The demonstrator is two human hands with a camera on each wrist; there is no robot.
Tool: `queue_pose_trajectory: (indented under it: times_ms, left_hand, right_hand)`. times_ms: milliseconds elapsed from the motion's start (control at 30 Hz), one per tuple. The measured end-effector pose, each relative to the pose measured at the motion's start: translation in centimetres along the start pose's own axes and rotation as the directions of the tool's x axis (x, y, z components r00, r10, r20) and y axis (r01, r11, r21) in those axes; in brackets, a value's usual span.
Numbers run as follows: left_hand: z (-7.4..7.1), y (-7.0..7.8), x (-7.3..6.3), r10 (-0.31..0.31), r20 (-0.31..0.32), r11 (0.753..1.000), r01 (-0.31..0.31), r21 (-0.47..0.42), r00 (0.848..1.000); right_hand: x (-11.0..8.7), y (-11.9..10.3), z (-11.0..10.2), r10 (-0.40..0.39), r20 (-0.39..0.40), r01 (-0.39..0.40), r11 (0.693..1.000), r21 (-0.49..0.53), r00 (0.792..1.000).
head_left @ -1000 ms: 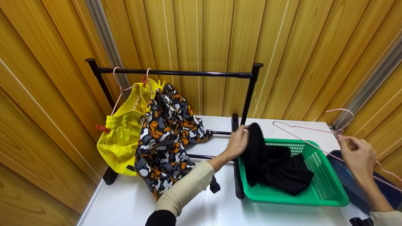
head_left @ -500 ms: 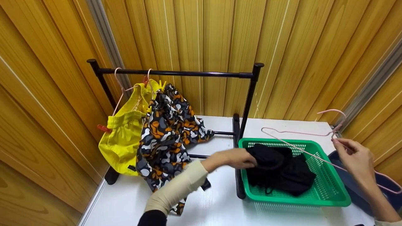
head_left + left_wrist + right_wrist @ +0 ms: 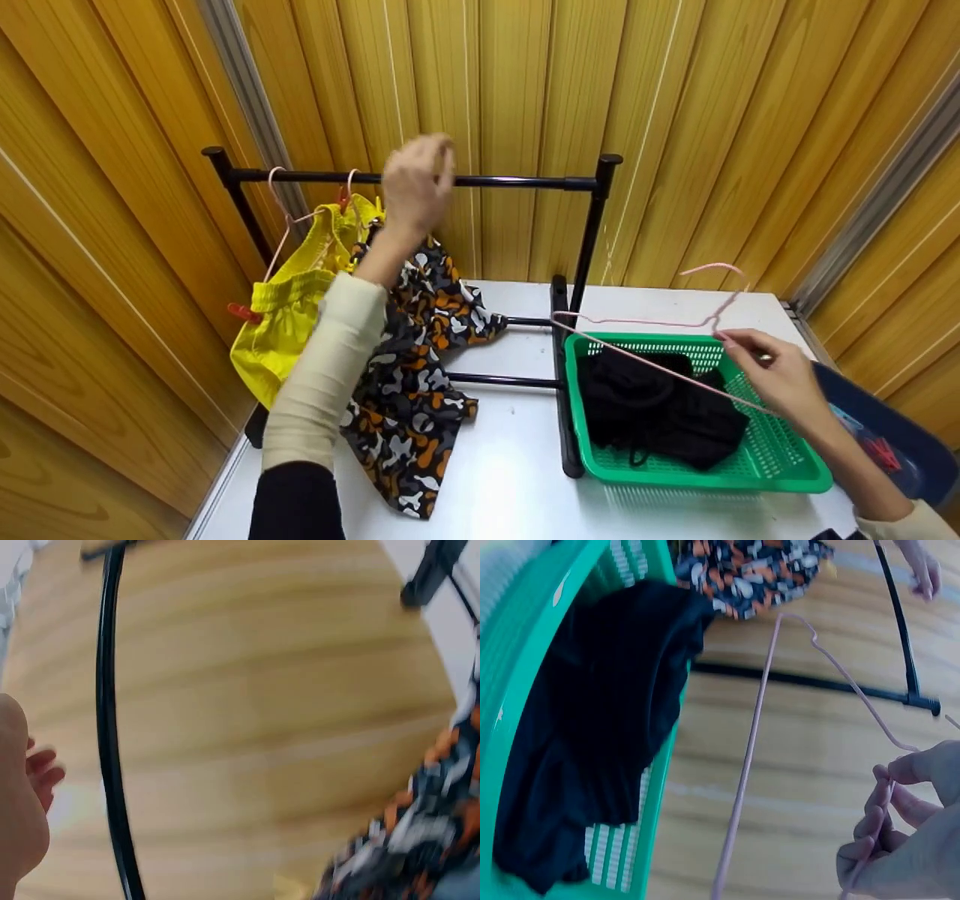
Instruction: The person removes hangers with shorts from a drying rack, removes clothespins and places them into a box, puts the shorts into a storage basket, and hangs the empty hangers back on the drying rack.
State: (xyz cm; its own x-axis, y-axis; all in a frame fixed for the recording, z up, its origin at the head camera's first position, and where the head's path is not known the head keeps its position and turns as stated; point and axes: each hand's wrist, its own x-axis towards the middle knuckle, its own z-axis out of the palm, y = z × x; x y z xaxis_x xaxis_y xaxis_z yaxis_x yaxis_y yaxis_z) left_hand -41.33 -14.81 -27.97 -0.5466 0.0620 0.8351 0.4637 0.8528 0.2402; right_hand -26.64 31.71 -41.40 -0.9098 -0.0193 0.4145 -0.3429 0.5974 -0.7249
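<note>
The right hand (image 3: pixel 776 371) pinched a thin, hook-topped pink wire hanger (image 3: pixel 652 323) while the left hand (image 3: pixel 418 184) hovered, loosely curled.

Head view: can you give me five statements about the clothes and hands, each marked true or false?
1. The right hand pinches a pink hanger. True.
2. The black garment hangs on that hanger. False: the black garment lies in the green basket.
3. The yellow garment hangs from the rack's top bar. True.
4. The left hand rests in the basket. False: the left hand is up near that bar.
5. A red clothespin lies in the navy tub. True.
</note>
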Motion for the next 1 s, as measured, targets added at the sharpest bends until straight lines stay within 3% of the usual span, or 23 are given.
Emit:
queue_pose_trajectory:
  times_ms: [67, 167, 300, 367, 433, 467, 667, 733, 833, 1000]
  left_hand:
    - [-0.6, -1.6, 1.7, -0.119, 0.051, 0.991, 0.115, 0.068, 0.992]
    - [-0.8, -3.5, 3.3, -0.248, 0.210, 0.960, 0.212, 0.181, 0.946]
    - [-0.2, -5.1, 3.6, -0.317, 0.404, 0.929, 0.197, 0.313, 0.858]
    - [0.3, -5.6, 3.4, -0.329, 0.456, 0.920, 0.170, 0.354, 0.827]
    - [0.6, -5.8, 3.1, -0.338, 0.484, 0.909, 0.146, 0.390, 0.807]
    - [0.7, -5.8, 2.9, -0.343, 0.489, 0.904, 0.140, 0.405, 0.802]
    - [0.9, -5.7, 2.2, -0.346, 0.462, 0.893, 0.136, 0.429, 0.817]
    - [1.0, -5.7, 2.2, -0.349, 0.450, 0.889, 0.139, 0.436, 0.822]
    - [0.9, -5.7, 2.2, -0.363, 0.444, 0.881, 0.147, 0.449, 0.819]
    - [0.7, -5.6, 2.3, -0.388, 0.470, 0.879, 0.164, 0.448, 0.793]
  right_hand:
    - [0.3, -0.8, 1.2, 0.001, 0.085, -0.006, 0.999, 0.051, 0.996]
    - [1.1, -2.2, 2.9, 0.034, 0.235, -0.070, 0.987, 0.148, 0.971]
    - [2.4, -4.5, 5.2, 0.113, 0.401, -0.248, 0.920, 0.303, 0.909]
    - [3.0, -5.6, 6.3, 0.136, 0.463, -0.324, 0.877, 0.355, 0.876]
    - [3.6, -6.8, 7.3, 0.137, 0.503, -0.364, 0.847, 0.388, 0.853]
    - [4.0, -7.3, 7.8, 0.131, 0.524, -0.381, 0.832, 0.403, 0.841]
    - [6.1, -10.0, 10.0, 0.123, 0.594, -0.472, 0.741, 0.478, 0.795]
    - [7.1, -10.8, 10.8, 0.126, 0.601, -0.488, 0.723, 0.489, 0.789]
    - [8.6, -11.7, 12.1, 0.128, 0.603, -0.502, 0.700, 0.508, 0.788]
    - [10.6, -13.0, 14.2, 0.133, 0.601, -0.520, 0.666, 0.535, 0.788]
